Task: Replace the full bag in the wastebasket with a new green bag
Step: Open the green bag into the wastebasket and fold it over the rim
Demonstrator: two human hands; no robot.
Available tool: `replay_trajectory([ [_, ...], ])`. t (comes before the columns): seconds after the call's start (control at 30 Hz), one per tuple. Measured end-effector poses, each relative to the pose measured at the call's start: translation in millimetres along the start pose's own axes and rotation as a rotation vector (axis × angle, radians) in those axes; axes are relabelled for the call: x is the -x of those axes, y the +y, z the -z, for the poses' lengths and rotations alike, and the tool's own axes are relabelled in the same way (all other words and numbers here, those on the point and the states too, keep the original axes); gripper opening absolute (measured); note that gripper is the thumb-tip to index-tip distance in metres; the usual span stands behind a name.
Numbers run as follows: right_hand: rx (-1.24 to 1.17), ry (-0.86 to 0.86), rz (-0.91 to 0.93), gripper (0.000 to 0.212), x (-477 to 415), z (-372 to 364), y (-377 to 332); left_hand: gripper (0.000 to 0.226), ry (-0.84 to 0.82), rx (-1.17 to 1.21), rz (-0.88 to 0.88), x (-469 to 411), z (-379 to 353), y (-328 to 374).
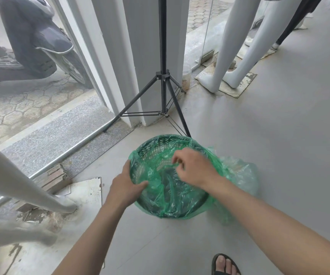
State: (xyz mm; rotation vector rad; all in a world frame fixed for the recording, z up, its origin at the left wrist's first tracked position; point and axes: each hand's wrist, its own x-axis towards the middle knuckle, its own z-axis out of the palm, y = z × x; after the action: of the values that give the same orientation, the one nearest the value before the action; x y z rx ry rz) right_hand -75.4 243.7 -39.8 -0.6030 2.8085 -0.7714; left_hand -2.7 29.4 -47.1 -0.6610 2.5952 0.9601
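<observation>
Two hands gripping green bag (pixel 166 195) over wastebasket (pixel 160 141), tripod (pixel 163 80) just behind, mannequin legs (pixel 237 46) nearby

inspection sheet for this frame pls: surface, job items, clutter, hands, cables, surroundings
Surface: grey floor, worn patches at the mannequin bases.
Job's things: green lattice wastebasket on the floor; new green bag draped inside, over the near rim, far rim bare. Full bag on the floor to the right, against the basket.
Clutter: plastic jar by the pillar; loose board on the left.
Hands: left hand grips bag and left rim; right hand pinches the bag film inside.
Cables: nothing seen.
Surroundings: black tripod, mannequin legs, scooter outside the glass.
</observation>
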Motion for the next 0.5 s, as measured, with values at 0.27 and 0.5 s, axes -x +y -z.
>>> replay_trajectory([
  [0.27,0.526,-1.126,-0.346,0.066,-57,-110,24,0.095,0.111,0.042,-0.094,4,-30,-22],
  [0.5,0.536,-0.697,-0.132,0.019,-73,-92,-10,0.090,0.104,0.163,-0.088,3,-30,-22],
])
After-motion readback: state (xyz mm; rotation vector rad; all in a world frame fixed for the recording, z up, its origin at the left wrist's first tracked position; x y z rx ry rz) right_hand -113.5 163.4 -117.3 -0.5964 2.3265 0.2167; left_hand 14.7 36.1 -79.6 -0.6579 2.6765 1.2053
